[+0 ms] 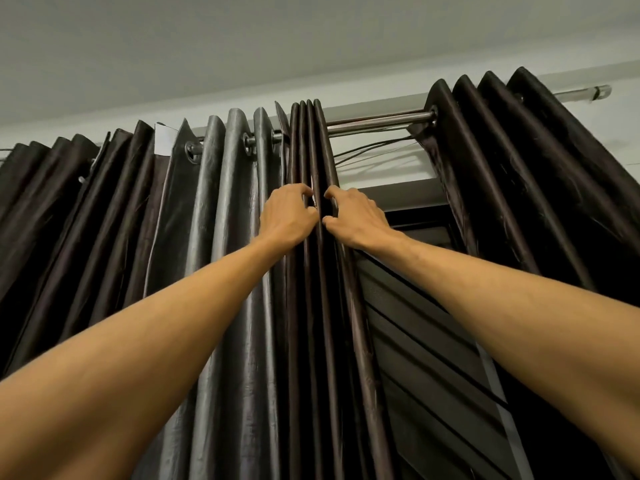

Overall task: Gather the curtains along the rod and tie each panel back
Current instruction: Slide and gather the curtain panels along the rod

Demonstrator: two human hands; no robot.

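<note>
the curtains fill most of the view: a dark brown panel fans out from 9 o'clock toward the centre, its grey-backed folds hanging just left of centre, and a second dark panel is bunched at 2 o'clock. between them, from the centre down to 5 o'clock, a dark slatted blind shows in the gap. the metal rod runs bare from 12 to 1 o'clock, with thin cables sagging just under it. at the centre a tight stack of narrow pleats hangs from the rod, and both hands work on it. the left hand grips the stack's left side, fingers curled into the folds with the thumb below. the right hand pinches its right edge, fingers hooked over the outer fold and thumb tucked beneath, and the two hands nearly touch. the step in hand looks like squaring up the pleats before sliding them along. to do it well, i would press the folds flat against each other, hold evenly on both sides, and push high, near the eyelets, so the rings glide rather than jam. no tie-back is in view.
</note>
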